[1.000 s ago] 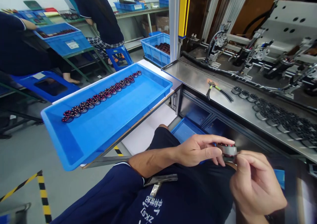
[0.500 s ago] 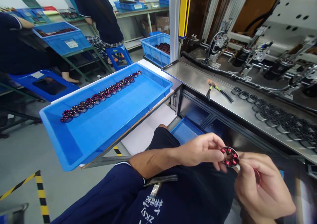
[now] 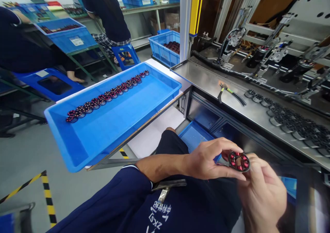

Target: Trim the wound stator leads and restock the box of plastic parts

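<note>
A round motor stator with red windings and a dark rim is held up between both hands, its open face turned toward me. My left hand grips it from the left, fingers over the top edge and thumb along the lower edge. At its right edge, my right hand pinches the rim between thumb and fingers. Whatever lies inside the right palm is hidden. Rows of similar red-wound stators stand in the long blue tray to my left.
Cutting pliers with green-and-black handles lie on the metal bench. Many dark ring-shaped parts cover its right end, before a machine. Two people work at the back left. A blue crate stands behind the tray.
My left fingers have spread around the stator's top and bottom edges. My right hand has shifted left and turned, and the thin red loop seen by it earlier is out of sight.
</note>
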{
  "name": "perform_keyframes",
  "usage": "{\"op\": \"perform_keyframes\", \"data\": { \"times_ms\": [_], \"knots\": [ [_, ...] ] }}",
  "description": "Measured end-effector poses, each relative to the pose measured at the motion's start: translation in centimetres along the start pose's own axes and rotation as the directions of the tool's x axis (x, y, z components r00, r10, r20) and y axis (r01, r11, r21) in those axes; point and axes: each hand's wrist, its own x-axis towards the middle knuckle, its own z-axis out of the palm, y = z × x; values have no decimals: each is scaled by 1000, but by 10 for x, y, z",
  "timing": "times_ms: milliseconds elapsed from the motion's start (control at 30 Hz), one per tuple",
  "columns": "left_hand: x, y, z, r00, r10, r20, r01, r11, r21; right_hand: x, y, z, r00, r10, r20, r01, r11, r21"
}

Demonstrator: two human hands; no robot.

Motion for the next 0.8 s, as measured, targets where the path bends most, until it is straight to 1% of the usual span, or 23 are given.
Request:
{"op": "perform_keyframes", "data": {
  "times_ms": [33,100,133,200,267,333,433,533,600,800],
  "knots": [
    [0,0,-1,997,71,-17,-70,996,59,0,1,0,997,73,-1,-73,996,52],
    [0,0,-2,985,166,-42,-159,978,135,1,4,-1,978,207,1,-205,970,133],
    [0,0,-2,981,189,-48,-179,971,156,1,6,-1,966,259,-1,-256,953,160],
    [0,1,-4,987,159,-31,-152,976,157,1,8,-1,948,318,-11,-311,932,186],
    [0,3,-5,998,62,0,-61,991,117,1,10,-2,944,331,-13,-322,927,192],
    [1,6,-7,999,-37,29,35,997,71,1,11,-1,944,331,6,-325,925,196],
    [3,9,-9,991,-121,52,119,992,39,2,11,-1,941,337,25,-335,921,201],
    [4,11,-11,979,-187,82,185,982,29,2,10,0,944,329,14,-326,925,198],
    [5,12,-12,974,-206,96,205,978,23,2,9,0,948,319,11,-314,928,200],
    [6,16,-13,977,-192,90,193,981,-5,2,10,-1,947,321,5,-314,924,218]
  ]
}}
